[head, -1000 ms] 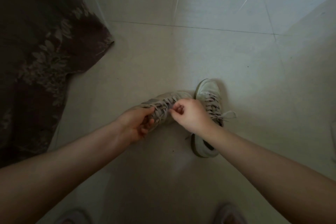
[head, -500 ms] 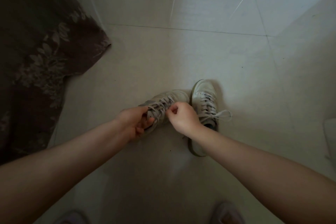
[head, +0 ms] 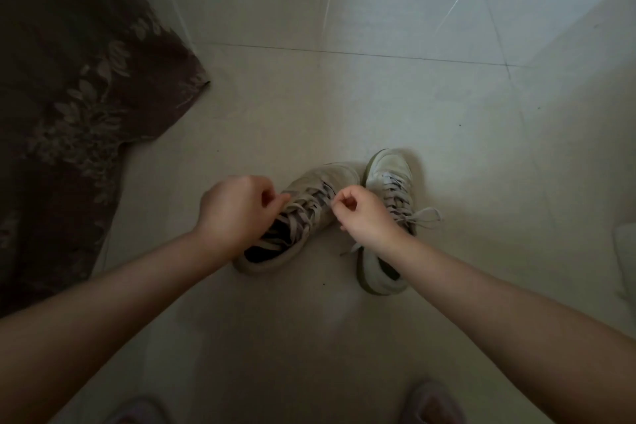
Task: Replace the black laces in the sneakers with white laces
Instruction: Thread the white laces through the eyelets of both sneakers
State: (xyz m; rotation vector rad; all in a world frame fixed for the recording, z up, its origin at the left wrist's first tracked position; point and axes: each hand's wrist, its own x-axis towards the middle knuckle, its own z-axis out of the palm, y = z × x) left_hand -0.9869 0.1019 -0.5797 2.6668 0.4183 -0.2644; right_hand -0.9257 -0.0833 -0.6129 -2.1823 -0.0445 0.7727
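Observation:
Two pale sneakers stand side by side on the tiled floor. The left sneaker point(head: 323, 179) leans to the right and carries a light lace point(head: 303, 213) crossed over its tongue. My left hand point(head: 234, 210) is at its left side, fingers curled and pinching the lace there. My right hand point(head: 361, 213) pinches the lace at the shoe's right side. The right sneaker point(head: 389, 175) stands upright behind my right wrist, its light lace tied in a bow point(head: 425, 217).
A dark floral cloth point(head: 75, 107) covers the floor at the left. A pale object point(head: 624, 251) sits at the right edge. Two slippered feet point(head: 433, 403) show at the bottom edge. Bare tiles stretch beyond the shoes.
My left hand has shifted from gripping the left sneaker's collar to pinching the lace on its left side. The sneaker's opening now shows below that hand. My right hand still pinches the lace.

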